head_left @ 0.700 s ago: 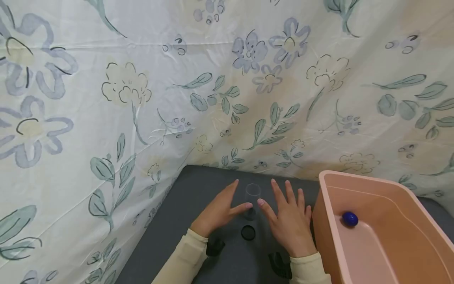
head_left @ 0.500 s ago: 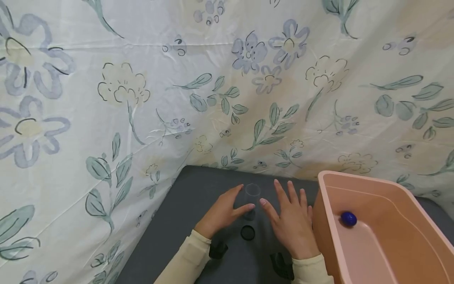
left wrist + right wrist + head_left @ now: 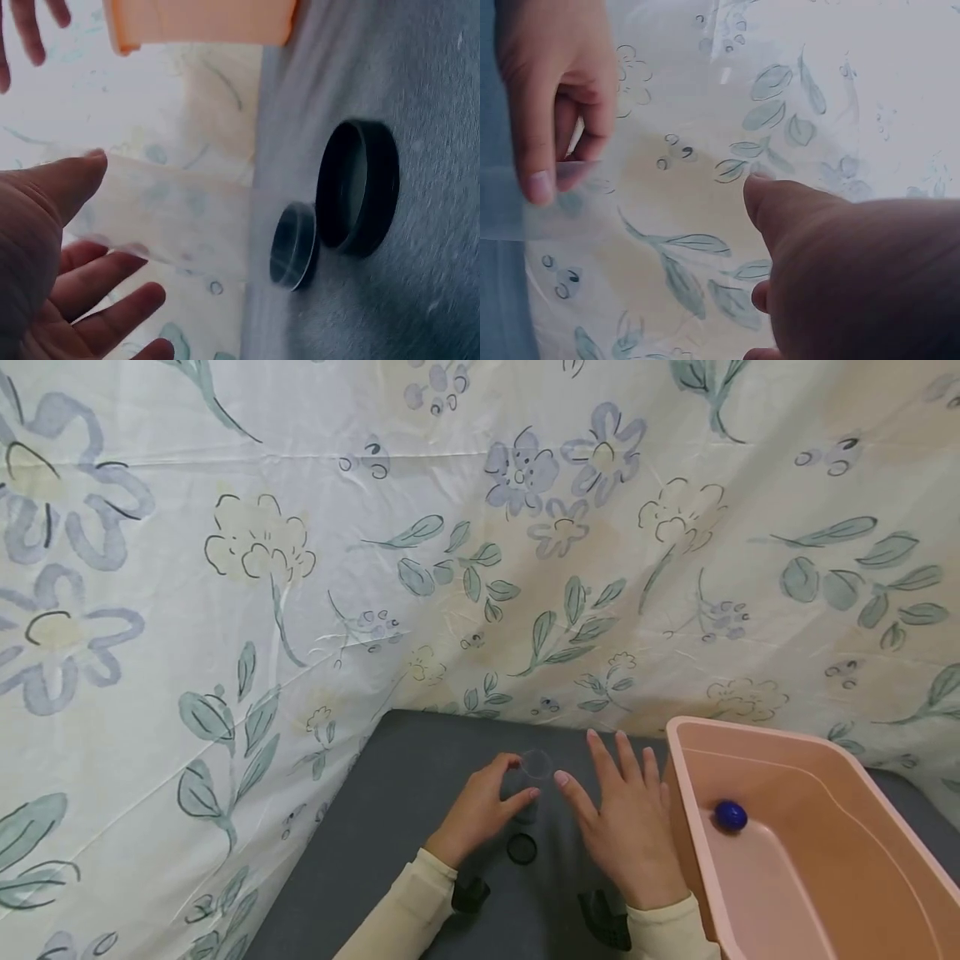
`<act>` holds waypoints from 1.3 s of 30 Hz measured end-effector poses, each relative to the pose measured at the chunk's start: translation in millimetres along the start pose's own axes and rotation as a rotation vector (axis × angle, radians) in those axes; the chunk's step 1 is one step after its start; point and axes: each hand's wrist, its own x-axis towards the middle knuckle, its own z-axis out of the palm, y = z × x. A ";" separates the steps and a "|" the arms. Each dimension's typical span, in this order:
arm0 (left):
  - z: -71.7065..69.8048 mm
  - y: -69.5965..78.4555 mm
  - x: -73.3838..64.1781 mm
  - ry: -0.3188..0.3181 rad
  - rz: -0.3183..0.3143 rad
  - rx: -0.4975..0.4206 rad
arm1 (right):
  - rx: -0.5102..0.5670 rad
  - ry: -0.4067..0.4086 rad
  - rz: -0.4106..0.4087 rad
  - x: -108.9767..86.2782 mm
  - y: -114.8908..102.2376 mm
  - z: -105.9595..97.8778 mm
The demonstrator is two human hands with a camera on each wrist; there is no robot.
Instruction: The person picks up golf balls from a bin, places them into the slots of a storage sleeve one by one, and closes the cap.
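A tall clear cylindrical container (image 3: pixel 187 214) stands upright on the dark table, its round rim on top in the head view. My left hand (image 3: pixel 477 806) is at the container's left side, thumb on the near side and fingers curled behind it near the top. In the left wrist view the thumb and fingertips lie at opposite edges of the clear wall. My right hand (image 3: pixel 630 827) hovers right of the container, fingers spread and holding nothing. A black round lid (image 3: pixel 381 187) lies on the table close to the container's base, nearer to me.
A large pink bin (image 3: pixel 693 860) stands at the right, close beside my right hand. Inside it lies a dark blue egg-shaped thing (image 3: pixel 730 816). A floral cloth (image 3: pixel 450 635) hangs behind and left of the table (image 3: pixel 337 860).
My left hand has moved right to the container, and its fingers have curled in. The right hand has shifted slightly right, still spread. The view has turned a little to the right.
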 end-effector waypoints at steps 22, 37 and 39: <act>-51.5 26.0 -7.3 0.163 0.184 -0.024 | -0.120 0.098 -0.055 -19.4 1.5 -54.8; -70.7 40.3 -17.4 0.138 0.238 -0.027 | -0.244 0.029 -0.158 -11.1 48.8 -98.1; -71.9 41.4 -19.1 0.139 0.240 -0.028 | -0.230 -0.034 -0.158 -8.7 56.9 -103.1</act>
